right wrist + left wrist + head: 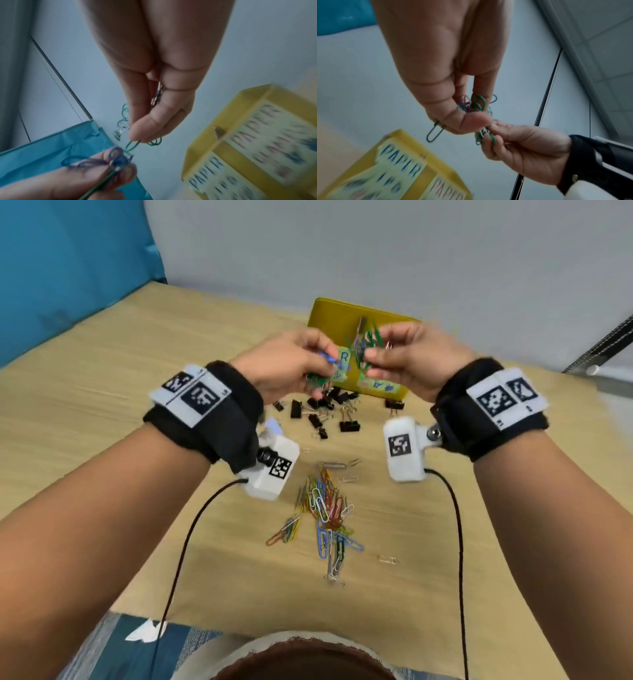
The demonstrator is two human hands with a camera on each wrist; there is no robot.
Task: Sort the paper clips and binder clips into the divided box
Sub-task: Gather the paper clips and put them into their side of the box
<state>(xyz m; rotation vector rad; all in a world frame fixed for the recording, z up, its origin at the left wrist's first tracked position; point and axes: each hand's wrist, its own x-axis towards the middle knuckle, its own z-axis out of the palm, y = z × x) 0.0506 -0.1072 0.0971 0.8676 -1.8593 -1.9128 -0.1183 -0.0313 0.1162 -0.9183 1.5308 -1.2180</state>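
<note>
Both my hands are raised above the table in front of the yellow divided box. My left hand pinches a tangled bunch of green and blue paper clips. My right hand pinches the other end of the tangle, green clips showing at its fingertips. The two bunches touch between the hands. Below, black binder clips lie scattered before the box. A heap of coloured paper clips lies nearer me. The box's front labels read "PAPER"; its compartments are hidden.
Black cables hang from both wrist cameras over the wooden table. A blue panel stands at the left and a grey wall behind. A round white-rimmed object sits at the near edge. A black strap lies far right.
</note>
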